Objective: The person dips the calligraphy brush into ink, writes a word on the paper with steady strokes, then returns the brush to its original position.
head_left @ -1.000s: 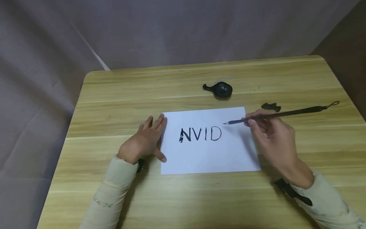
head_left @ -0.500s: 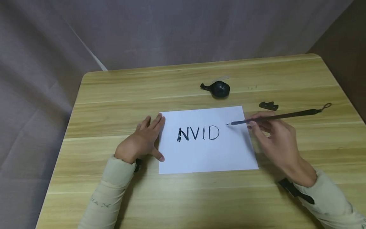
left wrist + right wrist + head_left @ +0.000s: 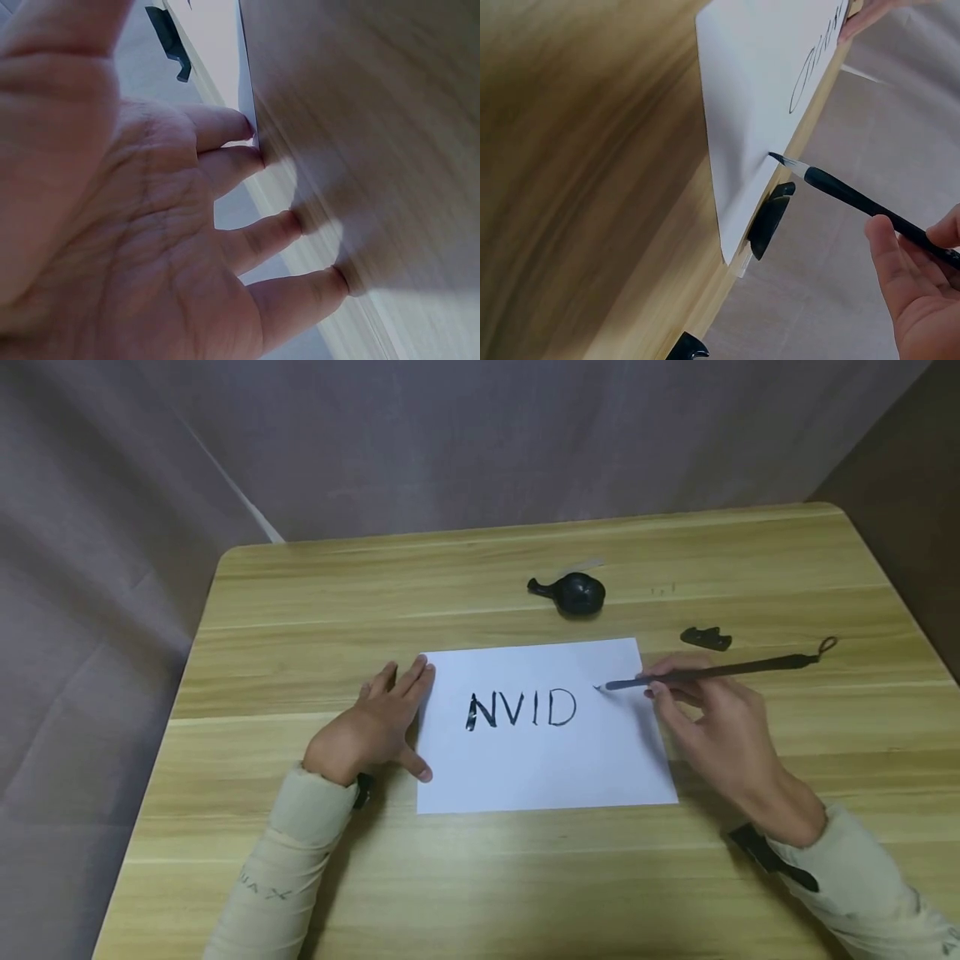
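Note:
My right hand [image 3: 723,735] pinches a calligraphy brush [image 3: 757,667] between thumb and fingers, its looped end pointing right. In the right wrist view, the dark tip of the brush [image 3: 832,187] meets the white sheet of paper [image 3: 742,97]. On the paper [image 3: 540,777] stand the black brushed letters "NVID" [image 3: 521,709], and the tip is a little right of the "D". My left hand [image 3: 367,731] rests along the sheet's left edge with fingers spread. Its fingertips [image 3: 232,127] touch the edge of the paper and the table in the left wrist view.
A black, round-bodied object with a short neck [image 3: 579,595] lies behind the paper on the wooden table [image 3: 360,593]. Right of it is a small dark, jagged-edged piece [image 3: 706,638], close behind my right hand. A grey curtain [image 3: 480,443] hangs beyond the table's far edge.
The brush tip has shifted right, away from the "D", and down to the paper. Its looped end has swung left, so the brush looks steeper. The left hand stays in place.

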Tool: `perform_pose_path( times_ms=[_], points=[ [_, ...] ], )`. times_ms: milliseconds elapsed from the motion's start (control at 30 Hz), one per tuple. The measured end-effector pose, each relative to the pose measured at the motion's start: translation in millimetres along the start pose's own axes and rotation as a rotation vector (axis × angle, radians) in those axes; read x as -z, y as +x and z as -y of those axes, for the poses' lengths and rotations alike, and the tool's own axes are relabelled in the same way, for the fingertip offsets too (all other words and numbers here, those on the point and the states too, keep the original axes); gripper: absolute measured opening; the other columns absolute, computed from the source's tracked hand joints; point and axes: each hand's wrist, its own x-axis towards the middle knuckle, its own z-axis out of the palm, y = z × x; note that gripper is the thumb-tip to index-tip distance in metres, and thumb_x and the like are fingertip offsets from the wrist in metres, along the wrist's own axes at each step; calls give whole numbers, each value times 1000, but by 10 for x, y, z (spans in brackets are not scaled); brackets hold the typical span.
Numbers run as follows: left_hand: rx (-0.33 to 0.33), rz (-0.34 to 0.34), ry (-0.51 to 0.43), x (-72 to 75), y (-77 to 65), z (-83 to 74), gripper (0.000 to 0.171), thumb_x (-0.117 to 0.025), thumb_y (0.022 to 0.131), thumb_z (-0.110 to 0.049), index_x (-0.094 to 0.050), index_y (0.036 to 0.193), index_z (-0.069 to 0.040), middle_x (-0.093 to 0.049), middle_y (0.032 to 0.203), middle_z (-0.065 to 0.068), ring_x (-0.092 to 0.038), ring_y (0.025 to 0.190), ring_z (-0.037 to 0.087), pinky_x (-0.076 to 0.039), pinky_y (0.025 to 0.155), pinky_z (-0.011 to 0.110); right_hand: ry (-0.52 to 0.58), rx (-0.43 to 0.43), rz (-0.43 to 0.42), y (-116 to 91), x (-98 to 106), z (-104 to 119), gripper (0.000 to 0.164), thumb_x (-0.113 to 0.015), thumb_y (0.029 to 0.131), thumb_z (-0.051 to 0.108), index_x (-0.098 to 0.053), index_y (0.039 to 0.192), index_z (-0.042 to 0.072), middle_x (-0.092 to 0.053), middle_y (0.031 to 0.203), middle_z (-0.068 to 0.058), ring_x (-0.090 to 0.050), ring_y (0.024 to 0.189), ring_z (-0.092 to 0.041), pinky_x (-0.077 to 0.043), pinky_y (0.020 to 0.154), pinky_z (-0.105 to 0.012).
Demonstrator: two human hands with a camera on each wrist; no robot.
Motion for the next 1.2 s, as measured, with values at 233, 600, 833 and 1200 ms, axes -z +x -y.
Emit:
perform_pose_path(
  times_ms=[233,600,833,1200],
  points=[
    [10,16,-4,-5,29,-7,150,-101,66,-40,2,171,-12,11,178,5,10,161,45,-5,128,65,-8,-3,29,-74,13,81,27,-71,83,-22,-68,108,-10,-75,106,-18,-57,105,20,-49,90,-5],
    [16,24,-1,18,19,-12,151,-102,65,-41,2,171,-13,12,178,5,10,161,45,-5,128,64,-42,24,31,-119,73,218,28,-73,82,-18,-71,107,-7,-76,103,-15,-56,103,22,-48,89,-3],
    [18,23,3,10,31,-16,150,-102,65,-41,1,171,-13,11,178,5,9,161,45,-5,128,65,-9,3,-32,-60,141,168,25,-72,85,-18,-69,108,-11,-75,102,-20,-59,103,20,-48,90,-4],
    [13,16,5,3,36,12,151,-102,66,-41,2,171,-14,12,178,4,10,161,44,-1,129,62,-18,-5,-128,2,131,-55,25,-74,86,-17,-68,109,-14,-75,98,-24,-59,98,23,-48,86,-2]
  ],
)
